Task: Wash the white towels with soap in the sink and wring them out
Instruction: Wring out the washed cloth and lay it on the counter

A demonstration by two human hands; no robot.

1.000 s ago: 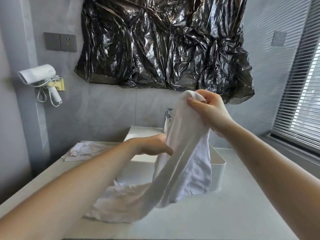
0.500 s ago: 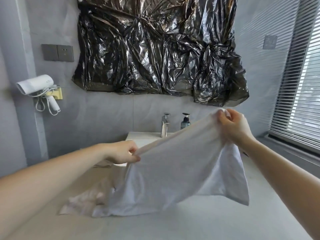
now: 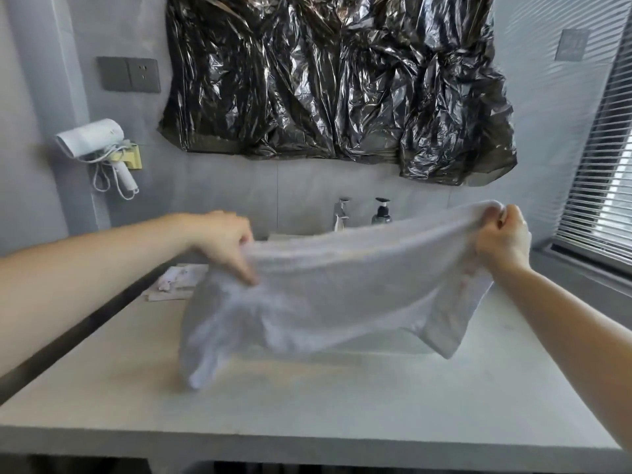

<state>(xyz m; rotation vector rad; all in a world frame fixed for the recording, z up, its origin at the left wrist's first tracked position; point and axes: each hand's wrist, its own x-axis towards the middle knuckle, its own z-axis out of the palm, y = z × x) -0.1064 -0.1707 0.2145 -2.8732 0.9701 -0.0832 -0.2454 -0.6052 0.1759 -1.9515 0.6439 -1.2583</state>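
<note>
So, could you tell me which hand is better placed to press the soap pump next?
The right hand, probably: it grips the towel nearer the soap bottle; the left hand is farther.

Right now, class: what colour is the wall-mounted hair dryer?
White hair dryer, seen in the head view.

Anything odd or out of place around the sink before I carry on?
Crumpled black plastic sheeting is stuck over the wall above the faucet. A second white towel lies bunched on the counter, left of the sink. No spills show.
</note>
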